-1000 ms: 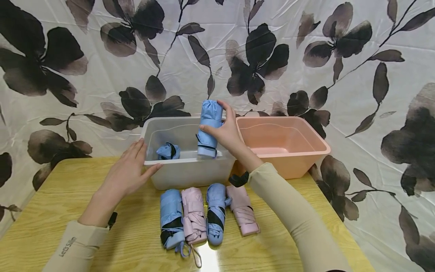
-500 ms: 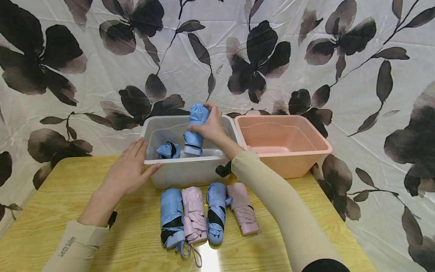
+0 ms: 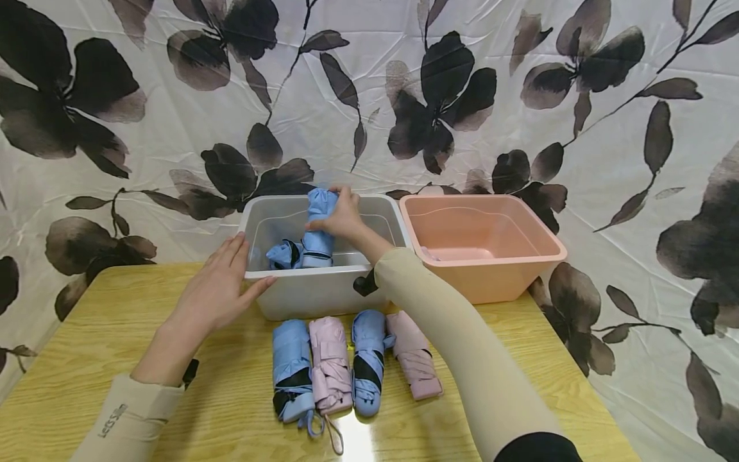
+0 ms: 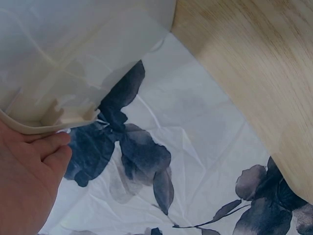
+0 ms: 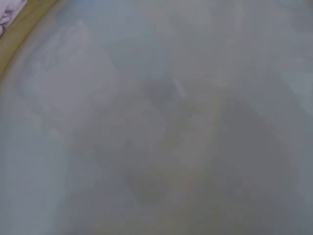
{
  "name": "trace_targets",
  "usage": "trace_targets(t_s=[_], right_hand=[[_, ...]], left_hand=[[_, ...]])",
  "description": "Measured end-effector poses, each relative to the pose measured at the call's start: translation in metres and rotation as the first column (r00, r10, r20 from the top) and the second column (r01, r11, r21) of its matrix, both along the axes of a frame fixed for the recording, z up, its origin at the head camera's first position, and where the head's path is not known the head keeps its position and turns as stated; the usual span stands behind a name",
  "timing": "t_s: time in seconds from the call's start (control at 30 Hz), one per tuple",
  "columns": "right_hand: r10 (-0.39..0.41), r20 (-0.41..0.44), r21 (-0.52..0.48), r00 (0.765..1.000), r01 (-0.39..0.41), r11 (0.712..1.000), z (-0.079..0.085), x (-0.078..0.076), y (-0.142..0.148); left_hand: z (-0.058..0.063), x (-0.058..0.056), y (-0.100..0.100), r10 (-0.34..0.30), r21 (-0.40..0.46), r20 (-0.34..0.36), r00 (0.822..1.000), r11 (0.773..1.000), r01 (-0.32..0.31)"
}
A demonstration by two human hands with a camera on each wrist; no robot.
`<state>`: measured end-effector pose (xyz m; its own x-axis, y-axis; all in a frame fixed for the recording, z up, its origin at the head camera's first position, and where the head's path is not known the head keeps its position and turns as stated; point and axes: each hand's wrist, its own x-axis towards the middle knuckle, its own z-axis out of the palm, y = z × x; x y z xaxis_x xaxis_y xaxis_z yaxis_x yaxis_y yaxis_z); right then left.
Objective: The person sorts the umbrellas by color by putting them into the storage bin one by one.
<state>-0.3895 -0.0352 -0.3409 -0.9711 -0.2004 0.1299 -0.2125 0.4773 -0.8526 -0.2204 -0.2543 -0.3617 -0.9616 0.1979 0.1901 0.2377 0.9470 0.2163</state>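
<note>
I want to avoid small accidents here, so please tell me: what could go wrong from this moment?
The blue umbrella in the right hand is held nearly upright inside the grey bin, so it may topple once released, perhaps onto the other blue umbrella beside it. The right arm reaches over the bin's front rim and might bump it. In the head view the right sleeve passes very near the rightmost pink umbrella, which it could nudge.

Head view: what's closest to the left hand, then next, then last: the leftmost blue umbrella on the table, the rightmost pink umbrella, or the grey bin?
1. Grey bin: touching the left hand.
2. Leftmost blue umbrella: left end of the row on the table.
3. Rightmost pink umbrella: right end of that row.
</note>
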Motion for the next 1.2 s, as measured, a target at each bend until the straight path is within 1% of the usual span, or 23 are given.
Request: trace_targets(t_s=[0.13,0.23,0.4,0.57,0.7,0.8,0.87,0.9,0.93,1.0,1.07,1.13,1.2], right_hand=[[0.080,0.028,0.043,0.996,-0.081,0.996,-0.008,-0.001,0.000],[0.146,0.059,0.092,0.988,-0.151,0.984,-0.012,-0.001,0.000],[0.246,0.107,0.182,0.963,-0.262,0.948,-0.018,0.001,-0.001],[0.295,0.129,0.243,0.947,-0.318,0.916,-0.021,0.002,-0.001],[0.322,0.142,0.316,0.936,-0.352,0.881,-0.021,0.003,0.001],[0.338,0.159,0.350,0.928,-0.373,0.860,-0.021,0.003,0.002],[0.344,0.186,0.372,0.920,-0.390,0.842,-0.021,0.003,0.002],[0.348,0.203,0.392,0.915,-0.401,0.828,-0.021,0.003,0.003],[0.348,0.225,0.411,0.910,-0.412,0.813,-0.021,0.003,0.003],[0.353,0.268,0.462,0.896,-0.441,0.770,-0.020,0.002,0.004],[0.365,0.308,0.481,0.879,-0.475,0.737,-0.021,0.002,0.004],[0.379,0.333,0.481,0.863,-0.501,0.719,-0.022,0.001,0.005],[0.396,0.342,0.467,0.852,-0.520,0.716,-0.022,0.001,0.005]], left_hand=[[0.000,0.000,0.001,-0.006,-0.006,-0.012,1.000,1.000,0.005],[0.001,0.000,0.002,-0.009,-0.006,-0.021,1.000,1.000,0.009],[0.002,0.001,0.002,-0.008,-0.008,-0.017,1.000,1.000,0.008],[0.001,0.001,0.001,-0.003,-0.010,-0.017,1.000,1.000,0.003],[0.001,0.001,0.002,-0.005,-0.012,-0.021,1.000,1.000,0.005],[0.001,0.000,0.003,-0.006,-0.008,-0.024,1.000,1.000,0.006],[0.000,0.000,0.003,-0.005,-0.003,-0.025,1.000,1.000,0.005],[0.001,0.000,0.003,-0.005,-0.001,-0.026,1.000,1.000,0.005],[0.001,0.000,0.003,-0.006,0.000,-0.025,1.000,1.000,0.006],[0.001,0.000,0.002,-0.006,0.002,-0.021,1.000,1.000,0.006],[0.001,0.000,0.002,-0.006,0.000,-0.017,1.000,1.000,0.006],[0.002,0.000,0.002,-0.007,-0.002,-0.014,1.000,1.000,0.007],[0.002,0.000,0.002,-0.006,-0.004,-0.015,1.000,1.000,0.006]])
